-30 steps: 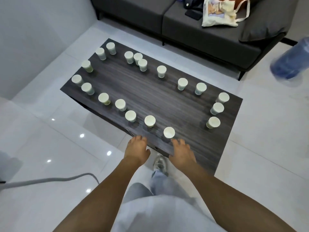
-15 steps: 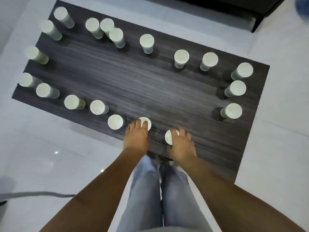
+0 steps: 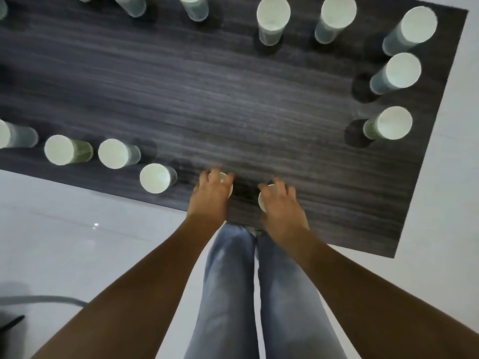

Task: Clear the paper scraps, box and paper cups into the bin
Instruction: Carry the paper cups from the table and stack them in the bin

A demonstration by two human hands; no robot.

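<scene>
Seen from above, a dark wood-grain worktop (image 3: 233, 99) carries pale paper cups standing upside down around its edges. Both hands reach to the near edge, at about 6 o'clock of the worktop. The left hand (image 3: 210, 198) lies over one cup (image 3: 223, 177), fingers curled down round its sides, so this grip is closed on that cup. The right hand (image 3: 282, 208) covers a second cup (image 3: 263, 200) just beside the first, at its 3 o'clock, with fingers wrapped over the top and thumb on the near side; this grip is closed on that cup too. Both cups sit on the worktop surface as far as can be told.

A third cup (image 3: 155, 178) stands near the left hand at 9 o'clock, with two more beyond it. Three cups line the worktop's edge at 3 o'clock, the nearest one (image 3: 394, 123) well apart from the right hand. Below the worktop, legs in blue jeans (image 3: 228, 294) stand on a white tiled floor (image 3: 77, 229).
</scene>
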